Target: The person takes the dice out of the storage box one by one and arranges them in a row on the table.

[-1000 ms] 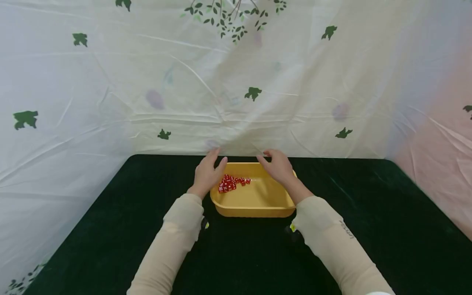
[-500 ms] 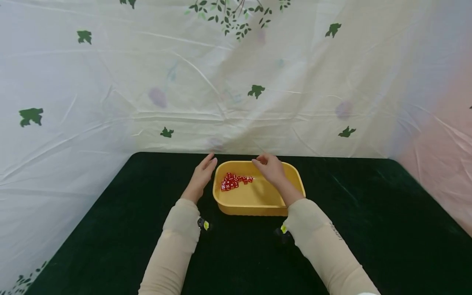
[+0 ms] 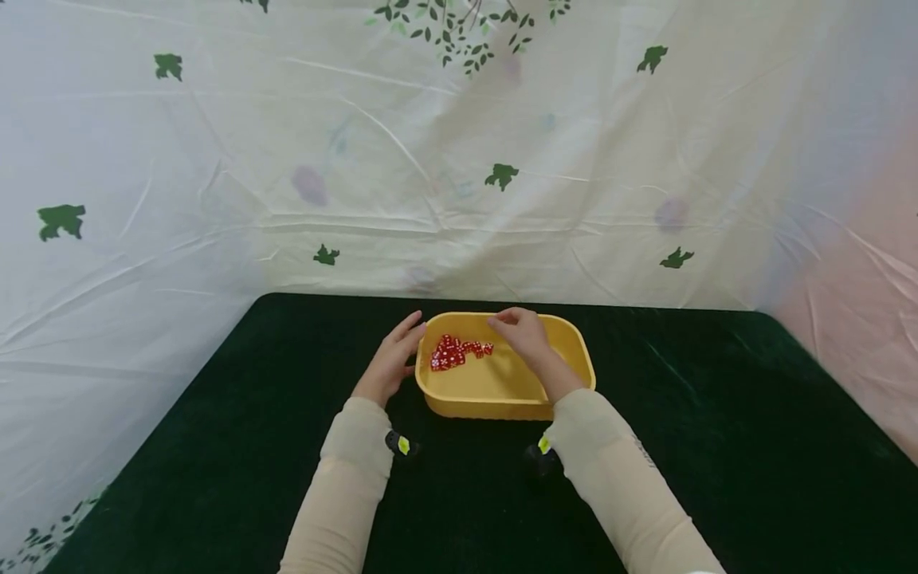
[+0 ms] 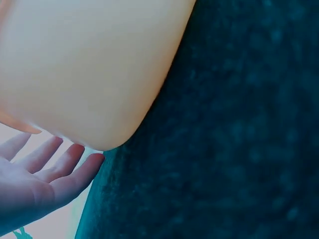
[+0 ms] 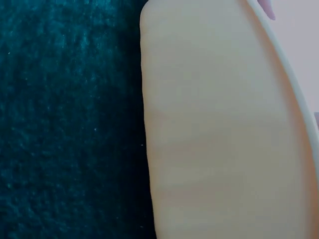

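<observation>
Hands: two; the left hand (image 3: 390, 359) is at the tub's left side, its fingers spread apart; the right hand (image 3: 525, 335) is over the tub's right half, thumb and index fingertips close together. I cannot tell whether a die is pinched there.
Tub: one yellow tub (image 3: 488, 410), rounded at the corners, upright near the table's far edge; the left wrist view shows left fingers (image 4: 70, 162) by its outer wall, contact uncertain.
Dice: a cluster of red dice (image 3: 449, 353) with white pips, packed too tightly for an exact count; they lie inside the tub, left of its middle, a few trailing rightward.
Room in the tub: yellow floor shows in front of the dice and to their right, partly under the right hand.
Table edges: the dark green tablecloth (image 3: 459, 518) reaches well past the tub on both sides and toward the person; only a narrow strip lies behind the far rim.
Sleeves: two, cream, the left sleeve (image 3: 351, 470) and the right sleeve (image 3: 617, 470), each with one dark wrist device beneath.
Backdrop: pale cloth (image 3: 430, 143) with green bird prints and one leafy branch print (image 3: 459, 32).
</observation>
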A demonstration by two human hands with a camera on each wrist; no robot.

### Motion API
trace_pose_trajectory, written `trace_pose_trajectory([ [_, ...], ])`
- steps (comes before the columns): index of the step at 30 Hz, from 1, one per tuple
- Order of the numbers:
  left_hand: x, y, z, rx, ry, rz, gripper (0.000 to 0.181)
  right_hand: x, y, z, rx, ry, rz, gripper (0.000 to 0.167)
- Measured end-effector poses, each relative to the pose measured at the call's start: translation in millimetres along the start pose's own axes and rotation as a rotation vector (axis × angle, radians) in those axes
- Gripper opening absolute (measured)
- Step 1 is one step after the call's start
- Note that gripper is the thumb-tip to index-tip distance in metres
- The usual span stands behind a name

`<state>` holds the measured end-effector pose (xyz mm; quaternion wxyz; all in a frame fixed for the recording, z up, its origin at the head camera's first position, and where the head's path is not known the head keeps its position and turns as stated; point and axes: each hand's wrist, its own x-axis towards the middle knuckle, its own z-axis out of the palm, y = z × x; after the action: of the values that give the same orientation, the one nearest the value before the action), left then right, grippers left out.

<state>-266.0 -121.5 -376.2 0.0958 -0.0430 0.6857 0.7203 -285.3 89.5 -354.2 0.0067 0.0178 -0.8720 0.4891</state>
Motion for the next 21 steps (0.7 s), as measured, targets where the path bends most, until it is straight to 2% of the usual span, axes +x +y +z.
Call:
trace_pose_trajectory([
  [5, 0.9, -5.9, -2.6, -0.042, -0.033, -0.014, 0.051, 1.0, 3.6, 3.2, 0.04, -0.022, 0.062, 0.031],
  [13, -1.7, -11.2, -9.8, -0.128, -0.1, -0.015, 0.052, 1.8, 6.4, 7.4, 0.118, -0.043, 0.077, 0.031],
  [16, -1.8, -11.2, -11.0, -0.152, -0.102, -0.025, 0.051, 3.7, 7.7, 8.8, 0.175, -0.049, 0.109, 0.031],
  [21, -1.4, -10.2, -11.0, -0.156, -0.1, -0.031, 0.047, 6.7, 8.7, 9.3, 0.203, -0.049, 0.147, 0.029],
])
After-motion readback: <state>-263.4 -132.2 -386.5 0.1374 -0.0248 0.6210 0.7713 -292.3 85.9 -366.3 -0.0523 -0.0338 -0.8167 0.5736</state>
